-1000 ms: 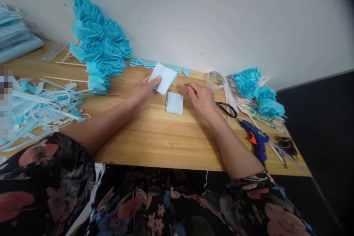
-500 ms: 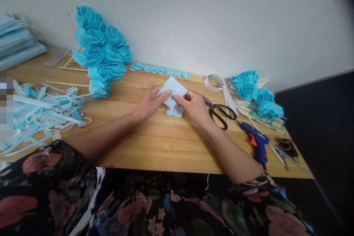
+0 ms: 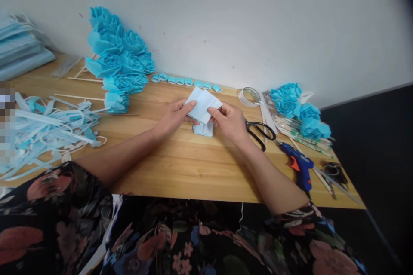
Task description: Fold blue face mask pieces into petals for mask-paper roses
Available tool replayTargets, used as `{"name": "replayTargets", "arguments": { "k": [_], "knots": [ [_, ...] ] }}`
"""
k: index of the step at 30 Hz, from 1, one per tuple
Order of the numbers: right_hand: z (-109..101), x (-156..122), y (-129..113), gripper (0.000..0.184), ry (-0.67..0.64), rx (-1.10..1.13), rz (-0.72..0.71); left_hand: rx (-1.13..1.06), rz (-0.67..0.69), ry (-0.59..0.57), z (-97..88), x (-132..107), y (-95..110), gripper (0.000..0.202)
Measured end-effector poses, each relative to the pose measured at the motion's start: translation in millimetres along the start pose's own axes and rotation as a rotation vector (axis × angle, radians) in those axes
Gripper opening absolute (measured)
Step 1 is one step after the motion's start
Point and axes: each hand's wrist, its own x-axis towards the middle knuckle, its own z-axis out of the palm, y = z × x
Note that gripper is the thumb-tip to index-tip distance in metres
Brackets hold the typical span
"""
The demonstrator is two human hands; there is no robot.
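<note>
Above the middle of the table, pale blue fabric squares (image 3: 200, 105) are pinched between both hands; they look like pieces cut from face masks. My left hand (image 3: 177, 117) grips their left side, thumb on top. My right hand (image 3: 229, 121) pinches the right side of the upper square between thumb and fingers. Under the hands lies a small stack of similar pale blue pieces (image 3: 203, 129), partly covered. Black-handled scissors (image 3: 263, 131) rest just right of my right hand, their blades partly hidden behind it.
Blue fabric flowers (image 3: 119, 51) on sticks stand at left, above a heap of cut strips and ear loops (image 3: 54, 133). Small rolled pieces (image 3: 180, 81) line the wall. Tape (image 3: 249, 96), more flowers (image 3: 287, 98) and a blue glue gun (image 3: 300, 165) lie right. Folded masks (image 3: 22, 47) sit far left.
The upper square has shifted to the right in my right hand, so two overlapping squares now show. My right hand has moved slightly right, covering more of the scissors.
</note>
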Motion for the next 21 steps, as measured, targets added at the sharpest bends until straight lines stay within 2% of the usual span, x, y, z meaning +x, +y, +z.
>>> {"name": "replayTargets", "arguments": {
  "k": [7,11,15,18,21],
  "knots": [
    [-8.6,8.8,2.6,0.029,-0.048,0.105,-0.001,-0.065,-0.002,0.079,-3.7,4.1,2.6,0.043],
    [-17.4,13.2,3.0,0.045,-0.067,0.174,0.018,-0.12,0.028,0.196,-9.6,8.4,4.6,0.033],
    [-22.6,11.8,0.5,0.067,-0.187,0.16,0.122,-0.147,0.026,0.308,-15.6,13.0,5.2,0.03],
    [-22.0,9.7,-0.1,0.075,-0.264,0.07,0.197,-0.15,0.021,0.336,-16.6,14.6,5.4,0.03],
    [-20.1,8.7,0.6,0.077,-0.286,-0.036,0.217,-0.147,0.02,0.342,-15.9,14.5,5.3,0.026]
  ]
}}
